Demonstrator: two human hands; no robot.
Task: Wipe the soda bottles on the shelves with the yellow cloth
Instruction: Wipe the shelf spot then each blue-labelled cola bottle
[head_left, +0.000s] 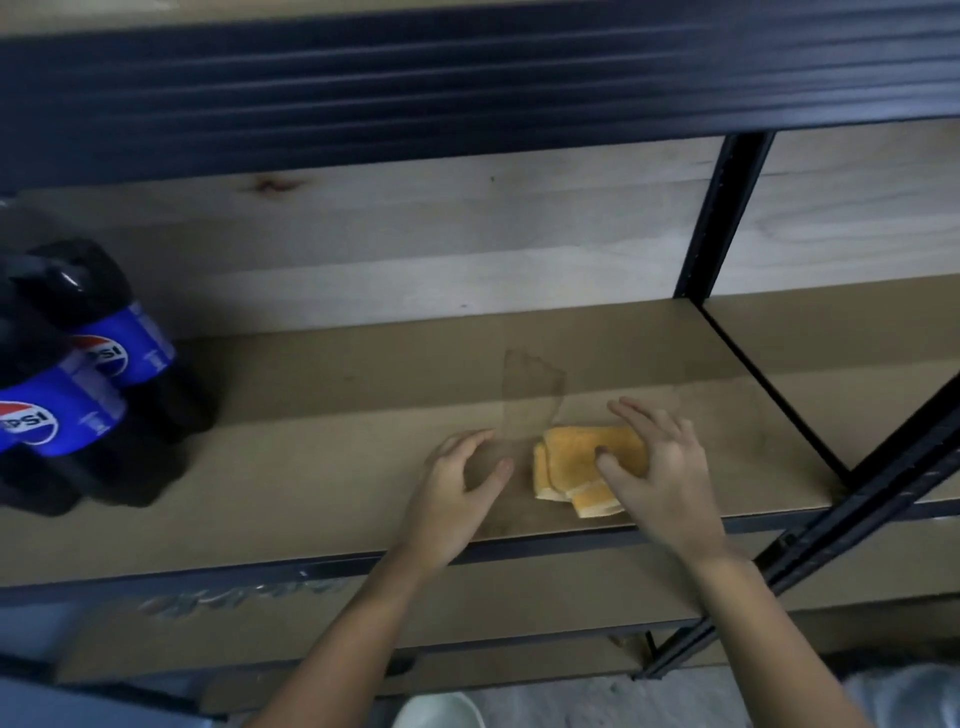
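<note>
At the far left of the shelf (322, 467) stand two dark soda bottles (78, 374) with blue labels, close together, one a little behind the other, their caps reaching up toward the dark beam (467, 78) overhead. They sit well apart from the hands, with bare brown board in between.

Moving right, there is a faint darker smudge (532, 389) on the board, like a damp patch, running back from the front part of the shelf. The left hand (457, 483) is just beside it, near the front edge. Its fingers are loosely curved and spread, thumb out to the right, and it has hold of nothing; whether the fingertips actually touch the board I cannot tell.

Right next to it lies the yellow cloth (576, 467), folded into a thick pad with its layered edges showing toward the front. It lies flat on the shelf, close to the front edge. The right hand (660, 467) is over the cloth's right side, fingers spread and nearly straight, thumb laid across the top of the fabric. It looks to be resting on or just above the cloth, not gripping it.

Further right a black upright post (722, 218) divides this bay from the next, with pale wood panelling (467, 234) behind.
</note>
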